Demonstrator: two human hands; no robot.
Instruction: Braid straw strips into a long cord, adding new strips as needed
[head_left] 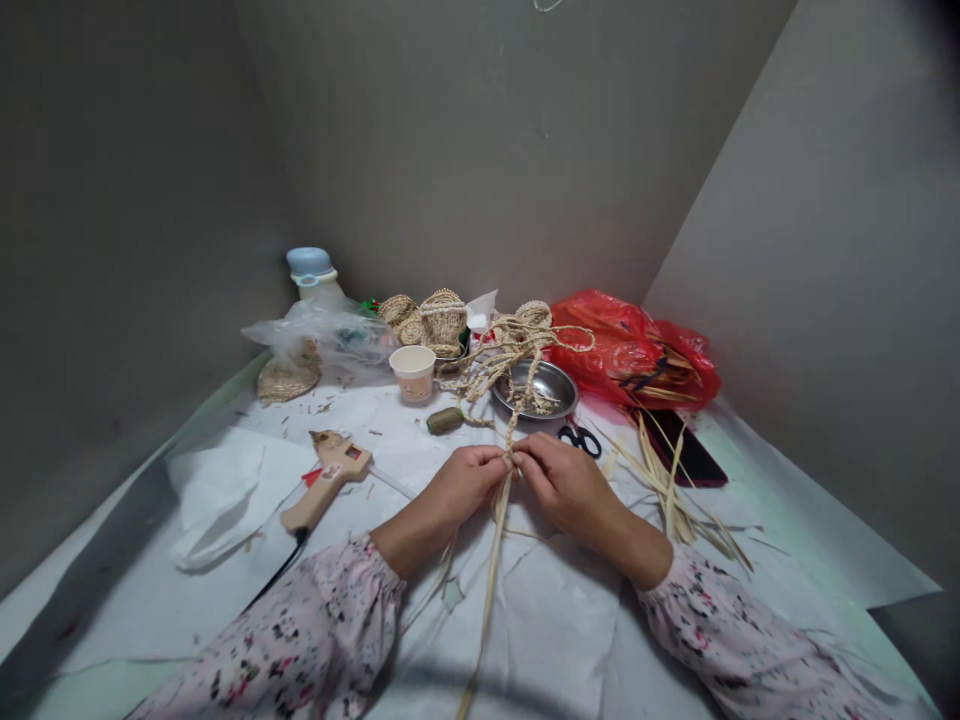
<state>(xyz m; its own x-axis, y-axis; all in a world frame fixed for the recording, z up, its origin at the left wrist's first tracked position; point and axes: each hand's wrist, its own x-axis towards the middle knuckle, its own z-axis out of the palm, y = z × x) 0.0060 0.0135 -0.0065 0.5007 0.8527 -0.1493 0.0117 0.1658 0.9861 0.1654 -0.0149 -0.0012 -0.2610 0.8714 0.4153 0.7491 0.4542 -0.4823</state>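
A pale straw braid (513, 425) runs from a tangled heap of braided cord (517, 345) down to my two hands at the middle of the table. My left hand (474, 478) pinches the braid from the left, fingertips closed. From the other side, my right hand (559, 480) pinches it too, the fingertips of both hands almost meeting. Below them hang loose straw strands (489, 610), one long strand reaching the bottom edge of the view. Just beyond the hands stands a shallow metal bowl (571, 392), with part of the cord heap over its rim.
Left lies a glue gun (330, 482); a paper cup (413, 376) and thread spool (445, 420) sit ahead. Scissors (580, 440), loose straw (671, 480), a phone (694, 455) and a red plastic bag (622, 345) are right. A blue-lidded bottle (310, 268) stands back left.
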